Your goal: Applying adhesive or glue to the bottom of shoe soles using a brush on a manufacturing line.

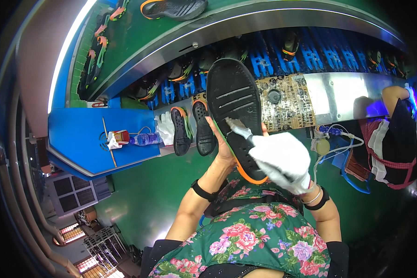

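Our left hand [224,147] is bent around the sole [231,81], curved rather than fully closed, with the thumb side along its left edge and fingertips seeming to show at its right edge. So the sole is before our body, with its orange end toward us and its wide black end reaching over the bench [338,92]. Our right hand, in a white glove [282,157], is above the nearer half of the sole, and a pale tip [238,128] reaches from it toward the black face, near the grooves. It is blurred there: we cannot tell whether this tip is a finger, a cloth or a tool, nor how far the fingers are closed.

To work well on this face, we judge that the left hand should support the sole firmly and not let it tilt, while the right presses lightly and evenly, following the grooves. Our left fingers should be outside the path of the tip.

Left of the sole, two other soles [204,132] are side by side; farther left are a spare glove [166,129] and a bottle [146,139]. Right of the sole is a taped panel [289,99]; beyond it, blue racks [262,66].
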`<state>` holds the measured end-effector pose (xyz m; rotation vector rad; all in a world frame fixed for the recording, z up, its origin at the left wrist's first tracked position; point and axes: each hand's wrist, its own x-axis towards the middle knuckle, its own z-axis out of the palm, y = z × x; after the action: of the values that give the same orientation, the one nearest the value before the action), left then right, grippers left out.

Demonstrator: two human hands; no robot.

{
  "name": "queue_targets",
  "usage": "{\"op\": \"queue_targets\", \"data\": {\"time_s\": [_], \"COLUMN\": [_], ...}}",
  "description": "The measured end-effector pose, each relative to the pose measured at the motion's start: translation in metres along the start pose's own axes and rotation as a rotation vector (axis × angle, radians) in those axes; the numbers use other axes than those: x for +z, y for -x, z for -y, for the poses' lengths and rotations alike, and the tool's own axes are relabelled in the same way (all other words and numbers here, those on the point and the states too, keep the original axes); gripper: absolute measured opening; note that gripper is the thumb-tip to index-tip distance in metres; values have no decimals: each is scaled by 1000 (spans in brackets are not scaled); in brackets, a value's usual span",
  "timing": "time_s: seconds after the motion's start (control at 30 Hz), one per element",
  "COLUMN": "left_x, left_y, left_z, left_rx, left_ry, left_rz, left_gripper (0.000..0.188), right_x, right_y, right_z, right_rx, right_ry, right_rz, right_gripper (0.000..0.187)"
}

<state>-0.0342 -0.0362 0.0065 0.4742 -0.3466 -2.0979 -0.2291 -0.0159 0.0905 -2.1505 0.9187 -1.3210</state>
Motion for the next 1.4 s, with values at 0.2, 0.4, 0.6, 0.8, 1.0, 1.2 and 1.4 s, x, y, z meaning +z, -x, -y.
{"op": "queue_targets", "data": {"time_s": [0.2, 0.4, 0.6, 0.8, 1.0, 1.2, 1.4], "left_x": [-9, -22, -24, -35, -33, -17, -10], "left_y": [-4, 0, 12, 11, 9, 0, -4], "left_z": [-28, -55, -80, -99, -110, -115, -119], "left_rx": [3, 23, 96, 110, 99, 138, 166], "left_ry": [59, 127, 101, 8, 62, 83, -54], "left_rz": [95, 128, 51, 105, 159, 203, 197], "left_gripper": [126, 125, 126, 128, 123, 117, 79], "right_x": [24, 45, 65, 82, 79, 78, 81], "right_y": [-6, -23, -24, -20, -29, -22, -14], "right_z": [-3, 20, 22, 19, 30, 24, 18], "right_rx": [194, -4, 51, 212, 77, 246, 370], "right_ry": [-337, -57, -84, -302, -124, -240, -398], "right_rz": [-81, 62, 8, -120, 63, -74, -138], "right_gripper": [33, 25, 29, 30, 26, 21, 23]}}
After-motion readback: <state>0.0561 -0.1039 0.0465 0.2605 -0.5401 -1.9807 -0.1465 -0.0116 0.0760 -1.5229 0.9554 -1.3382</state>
